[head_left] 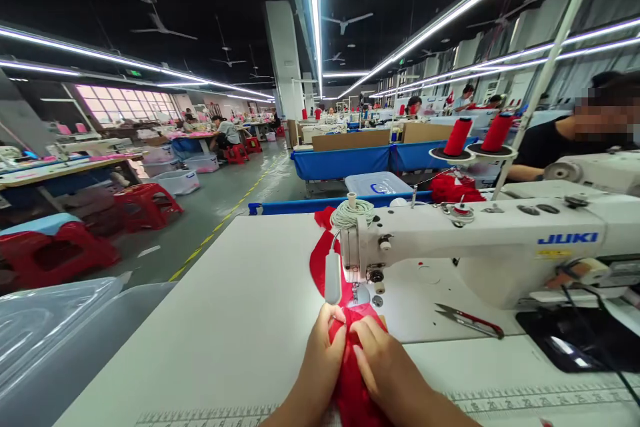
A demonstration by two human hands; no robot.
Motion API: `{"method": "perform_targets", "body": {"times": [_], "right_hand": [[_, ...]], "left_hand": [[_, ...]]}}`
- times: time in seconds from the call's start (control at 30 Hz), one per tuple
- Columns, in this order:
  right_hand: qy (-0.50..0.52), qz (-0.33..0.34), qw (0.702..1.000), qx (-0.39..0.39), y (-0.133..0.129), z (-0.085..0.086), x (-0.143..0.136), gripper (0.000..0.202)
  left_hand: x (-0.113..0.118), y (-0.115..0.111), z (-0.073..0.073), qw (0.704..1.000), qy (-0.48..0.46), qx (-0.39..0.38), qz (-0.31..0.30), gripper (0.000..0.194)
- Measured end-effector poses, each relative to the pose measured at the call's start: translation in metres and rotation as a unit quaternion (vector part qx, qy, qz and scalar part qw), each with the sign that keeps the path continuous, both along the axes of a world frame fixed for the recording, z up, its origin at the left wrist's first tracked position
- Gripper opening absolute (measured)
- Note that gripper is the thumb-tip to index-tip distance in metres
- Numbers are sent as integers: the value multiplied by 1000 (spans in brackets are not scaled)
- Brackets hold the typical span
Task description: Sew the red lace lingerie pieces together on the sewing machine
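Observation:
Red fabric [354,383] runs from the table's front edge up to the needle area of a white sewing machine [480,233]. My left hand [324,347] pinches the fabric's left side just in front of the presser foot [355,293]. On the right side of the same cloth, my right hand [383,353] grips it with bent fingers. Both hands are close together, with cloth bunched between them. Behind the needle, more of the red fabric [323,263] lies on the table, partly hidden by the machine head and a small white lamp [333,277].
Red-handled thread snips [470,320] lie right of the needle. A black panel [575,340] sits at the right, and a printed ruler strip [200,415] follows the front edge. Red thread cones [457,137] stand behind the machine. A co-worker [560,137] sits at far right; plastic bins [60,320] stand left.

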State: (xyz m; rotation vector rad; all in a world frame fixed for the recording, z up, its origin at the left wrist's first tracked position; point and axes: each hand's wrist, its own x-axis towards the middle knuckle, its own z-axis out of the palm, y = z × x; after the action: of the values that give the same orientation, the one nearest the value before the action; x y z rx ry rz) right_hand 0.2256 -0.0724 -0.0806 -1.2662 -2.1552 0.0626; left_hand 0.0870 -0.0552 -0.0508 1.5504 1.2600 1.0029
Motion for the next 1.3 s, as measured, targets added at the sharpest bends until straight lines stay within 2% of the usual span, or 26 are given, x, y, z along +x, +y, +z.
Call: {"method": "perform_targets", "body": {"times": [0.07, 0.13, 0.23, 0.33, 0.47, 0.63, 0.9, 1.03, 1.1, 1.23, 1.3], "right_hand": [[-29, -9, 999, 12, 4, -4, 5, 18], [-54, -12, 998, 20, 5, -6, 9, 10], [-77, -13, 996, 30, 8, -4, 13, 13], [-93, -16, 995, 35, 11, -2, 15, 14], [-115, -24, 992, 43, 12, -5, 14, 12], [-150, -49, 986, 59, 6, -4, 13, 12], [-161, -128, 977, 60, -14, -2, 25, 17], [-150, -146, 975, 70, -14, -2, 25, 20], [-138, -118, 981, 74, -10, 1, 18, 23], [-107, 2, 993, 56, 4, 10, -3, 24], [-93, 18, 995, 34, 12, 12, -7, 25]], "left_hand": [[-5, 7, 3, 985, 140, 86, -45, 12], [-10, 15, 3, 953, 273, 120, -55, 20], [-14, 27, 0, 917, 367, 150, -37, 25], [-16, 35, -3, 911, 367, 183, -35, 29], [-15, 38, 0, 893, 388, 214, -78, 22], [-15, 39, 7, 885, 424, 181, -63, 19], [-16, 36, 6, 860, 458, 210, -86, 20], [-15, 38, 5, 862, 457, 205, -81, 19], [-14, 38, 5, 867, 450, 202, -77, 18], [-12, 37, 9, 879, 434, 189, -59, 24], [-13, 36, 10, 880, 431, 190, -63, 26]]}}
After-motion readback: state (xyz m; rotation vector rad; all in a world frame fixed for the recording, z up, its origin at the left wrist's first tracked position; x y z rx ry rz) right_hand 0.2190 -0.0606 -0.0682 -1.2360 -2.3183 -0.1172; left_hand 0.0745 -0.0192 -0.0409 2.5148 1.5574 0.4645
